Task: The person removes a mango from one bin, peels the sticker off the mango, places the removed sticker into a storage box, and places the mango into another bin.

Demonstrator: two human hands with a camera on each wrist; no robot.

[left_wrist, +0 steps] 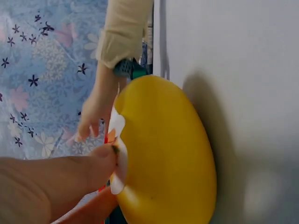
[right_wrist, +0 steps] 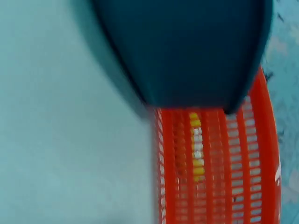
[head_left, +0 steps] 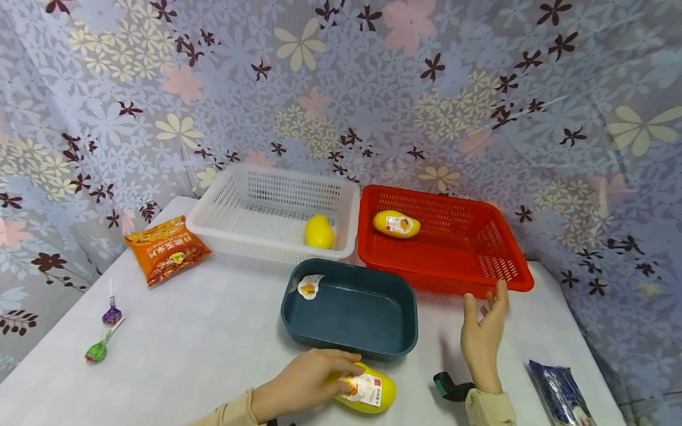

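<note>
A yellow mango (head_left: 382, 393) with a white label is in front of the dark blue tray (head_left: 342, 351). My left hand (head_left: 309, 380) grips it from its left end, fingers over the top. In the left wrist view the thumb (left_wrist: 81, 175) lies against the label, and the mango (left_wrist: 170, 154) fills the middle. Raised by the red basket's front right side, my right hand (head_left: 483, 343) holds nothing, its fingers apart. The dark blue tray (right_wrist: 180, 56) blocks much of the right wrist view, where the right hand does not show.
A second labelled mango (head_left: 382, 221) lies in the red basket (head_left: 447, 284). Inside the white basket (head_left: 264, 244) sits a yellow fruit (head_left: 319, 232). The tray bears a loose sticker (head_left: 309, 287). An orange snack bag (head_left: 167, 249), purple lollipop (head_left: 112, 315), green lollipop (head_left: 97, 352) and dark packet (head_left: 568, 408) flank them.
</note>
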